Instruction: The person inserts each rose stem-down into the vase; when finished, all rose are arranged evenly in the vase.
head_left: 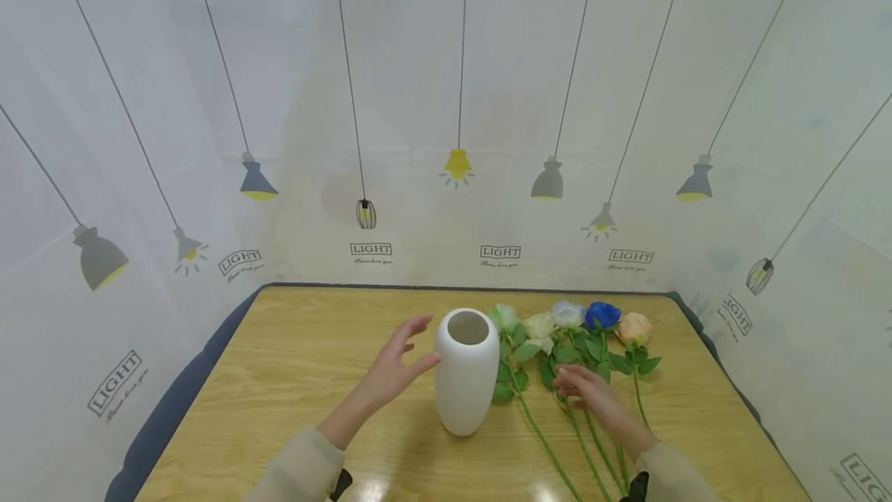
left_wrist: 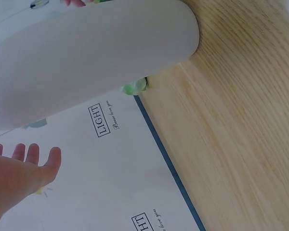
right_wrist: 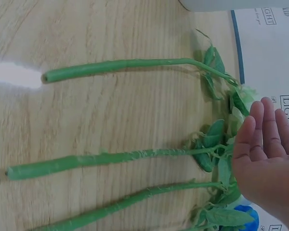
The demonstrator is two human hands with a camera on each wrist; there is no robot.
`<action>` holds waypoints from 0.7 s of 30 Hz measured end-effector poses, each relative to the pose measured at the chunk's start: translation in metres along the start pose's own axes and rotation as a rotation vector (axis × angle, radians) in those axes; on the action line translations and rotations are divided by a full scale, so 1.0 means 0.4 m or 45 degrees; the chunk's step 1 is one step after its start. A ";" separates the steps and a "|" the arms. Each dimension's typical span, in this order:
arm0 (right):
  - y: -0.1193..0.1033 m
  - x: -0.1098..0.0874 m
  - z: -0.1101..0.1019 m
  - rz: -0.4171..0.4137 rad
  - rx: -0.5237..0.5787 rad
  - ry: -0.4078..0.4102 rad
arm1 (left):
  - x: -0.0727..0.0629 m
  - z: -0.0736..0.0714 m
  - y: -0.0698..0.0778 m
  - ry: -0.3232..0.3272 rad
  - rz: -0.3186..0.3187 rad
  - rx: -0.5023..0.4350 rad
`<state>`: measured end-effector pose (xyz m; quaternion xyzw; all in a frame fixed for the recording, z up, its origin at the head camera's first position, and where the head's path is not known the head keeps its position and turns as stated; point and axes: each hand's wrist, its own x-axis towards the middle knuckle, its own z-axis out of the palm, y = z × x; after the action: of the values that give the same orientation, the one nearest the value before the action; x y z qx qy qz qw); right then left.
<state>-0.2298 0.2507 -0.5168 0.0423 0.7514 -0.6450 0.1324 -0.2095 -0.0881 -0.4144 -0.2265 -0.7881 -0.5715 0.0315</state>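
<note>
A tall white vase (head_left: 465, 386) stands upright on the table, its round mouth facing up. My left hand (head_left: 396, 361) is at the vase's left side, fingers spread and thumb near its wall; the left wrist view shows a gap between this hand (left_wrist: 24, 175) and the vase (left_wrist: 101, 57). To the right of the vase lie several roses: a pale green rose (head_left: 505, 318), a cream rose (head_left: 539, 326), a white rose (head_left: 567, 314), a blue rose (head_left: 602, 314) and a peach rose (head_left: 634, 328). Over their green stems hovers my right hand (head_left: 601, 400), fingers loosely bent and holding nothing.
The wooden table (head_left: 293, 378) has a dark blue edge (head_left: 202, 359). Behind it and at both sides hangs a pale sheet (head_left: 418, 99) printed with lamps. Rose stems (right_wrist: 111, 65) point toward the table's near side.
</note>
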 end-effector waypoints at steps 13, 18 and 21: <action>0.049 0.035 0.062 -0.004 -0.125 -0.051 | 0.033 0.010 0.002 -0.100 -0.088 -0.089; 0.065 0.046 0.082 -0.018 -0.119 -0.022 | 0.037 0.015 -0.002 -0.106 -0.098 -0.097; 0.077 0.056 0.092 -0.042 -0.120 0.032 | 0.039 0.016 -0.003 -0.110 -0.111 -0.099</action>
<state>-0.2387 0.2174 -0.5568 0.0317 0.7833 -0.6103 0.1141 -0.2225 -0.0777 -0.4128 -0.2176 -0.7750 -0.5922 -0.0362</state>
